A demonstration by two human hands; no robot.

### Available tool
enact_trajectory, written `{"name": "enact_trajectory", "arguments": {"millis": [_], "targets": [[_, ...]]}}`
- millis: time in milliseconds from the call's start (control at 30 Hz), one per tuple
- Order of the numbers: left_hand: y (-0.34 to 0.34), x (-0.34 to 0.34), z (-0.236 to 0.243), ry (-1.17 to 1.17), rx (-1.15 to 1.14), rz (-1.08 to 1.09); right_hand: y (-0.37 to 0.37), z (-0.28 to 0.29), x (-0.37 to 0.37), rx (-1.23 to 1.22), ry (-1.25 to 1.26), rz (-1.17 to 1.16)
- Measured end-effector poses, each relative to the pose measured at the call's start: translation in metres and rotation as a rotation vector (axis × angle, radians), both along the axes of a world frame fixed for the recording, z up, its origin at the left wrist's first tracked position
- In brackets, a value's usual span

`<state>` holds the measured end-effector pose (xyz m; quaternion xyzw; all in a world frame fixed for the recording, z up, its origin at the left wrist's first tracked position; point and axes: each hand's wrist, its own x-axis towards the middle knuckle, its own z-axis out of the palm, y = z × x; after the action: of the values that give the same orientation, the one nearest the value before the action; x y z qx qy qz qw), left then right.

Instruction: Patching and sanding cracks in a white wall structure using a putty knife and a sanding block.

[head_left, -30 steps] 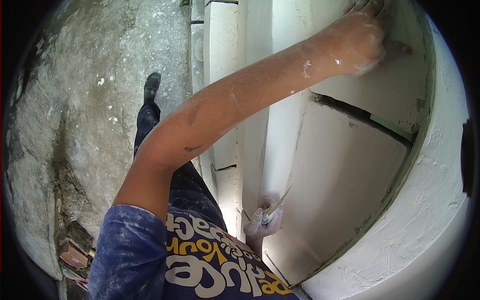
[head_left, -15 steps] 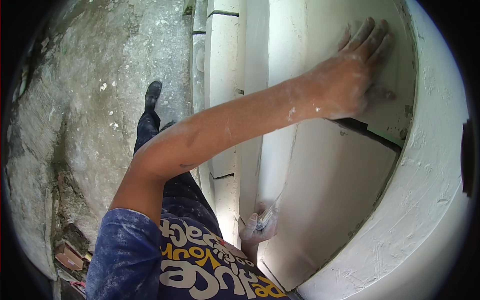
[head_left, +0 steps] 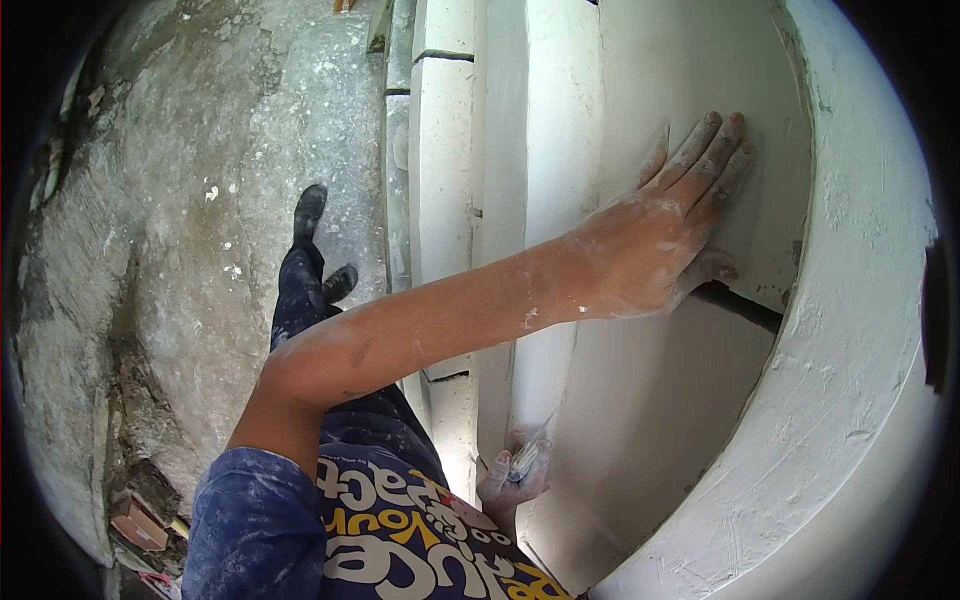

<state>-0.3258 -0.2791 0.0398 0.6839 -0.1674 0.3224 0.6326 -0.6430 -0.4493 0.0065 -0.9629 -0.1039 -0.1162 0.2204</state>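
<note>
My left hand (head_left: 665,235), dusted with white plaster, lies flat with fingers spread on a smooth white wall panel (head_left: 660,90), just above a dark horizontal gap (head_left: 745,305) in the panel. My left arm stretches across the view from the blue sleeve at lower left. Low down near my printed shirt, my right hand (head_left: 505,485) is closed around a small metal scraper (head_left: 528,458), its blade resting against the panel's lower part (head_left: 650,420).
A thick, rough white plaster rim (head_left: 850,350) curves around the panel on the right. White moulded blocks (head_left: 440,180) run along its left side. My dark shoes (head_left: 310,210) stand on a grey concrete floor (head_left: 200,200); bricks and rubble (head_left: 140,525) lie at lower left.
My left hand has slid down and left over the panel from the upper right corner and now lies flat above the gap. The right hand with the scraper sits slightly lower.
</note>
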Motion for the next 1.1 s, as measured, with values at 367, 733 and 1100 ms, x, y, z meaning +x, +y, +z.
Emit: {"name": "enact_trajectory", "arguments": {"millis": [367,733,1100], "targets": [[0.009,0.033,0.008,-0.072,-0.079,0.080,0.008,0.000,0.011,0.035,-0.068,0.008],[0.032,0.067,0.007,-0.159,0.079,0.119,0.015,-0.003,0.011,0.066,-0.084,0.008],[0.012,0.051,0.004,-0.107,0.006,0.156,0.019,0.007,0.010,0.028,0.013,-0.015]]}}
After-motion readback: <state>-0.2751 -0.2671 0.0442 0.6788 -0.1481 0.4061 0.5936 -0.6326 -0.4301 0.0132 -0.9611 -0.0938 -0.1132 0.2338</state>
